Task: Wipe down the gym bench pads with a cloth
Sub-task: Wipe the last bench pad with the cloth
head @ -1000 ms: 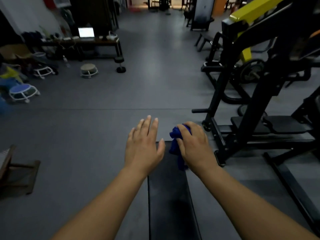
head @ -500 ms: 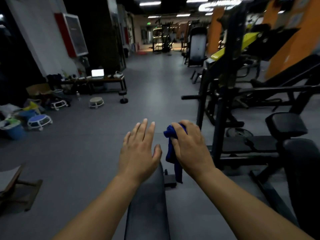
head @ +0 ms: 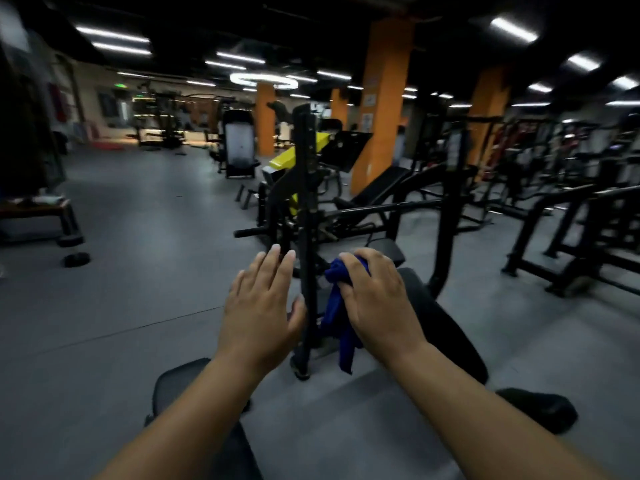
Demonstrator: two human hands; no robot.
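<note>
Both arms reach fwd over the gym floor. Left hand (head: 259, 306) is flat, palm down, fingers spread and straight, holding nothing, hovering in front of a black upright post (head: 308, 216). Right hand (head: 375, 299) is clenched round a blue cloth (head: 337, 317); the top of the cloth is bunched under the fingers and a loose tail hangs down below the fist, just right of the post.

Black bench pad (head: 446, 327) runs under and behind the right hand, angled away to the right; can't tell if hand or cloth touches it. A 2nd black pad (head: 176, 382) sits low, under the left forearm. Another dark pad end (head: 540, 407) shows at lower right.

A bar (head: 363, 209) crosses the rack w/ its left end sticking out past the post. Behind it: a yellow-padded machine (head: 287, 157) and orange pillars (head: 381, 98). Pillar has small posters, text too blurred to read. A green sign (head: 120, 85) glows at far left wall, unreadable. No brand marks legible on any gear; frame is motion-blurred. Grey floor (head: 138, 271), strip lights overhead.
</note>
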